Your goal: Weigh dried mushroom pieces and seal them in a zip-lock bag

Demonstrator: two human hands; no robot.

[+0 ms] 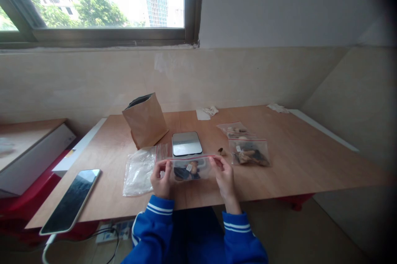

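My left hand point(161, 179) and my right hand point(225, 178) hold a small clear zip bag point(190, 167) between them, just above the near edge of the wooden table point(297, 160). Each hand pinches one end of the bag's red-striped top. Dark and tan pieces and a small white tag show inside the bag. Both sleeves are blue with white stripes.
A small scale point(186, 143) sits just behind the bag, with a brown paper bag point(145, 120) at its back left. Empty clear bags point(139, 171) lie left, filled zip bags point(249, 152) right. A phone point(72, 200) rests at the table's left front corner.
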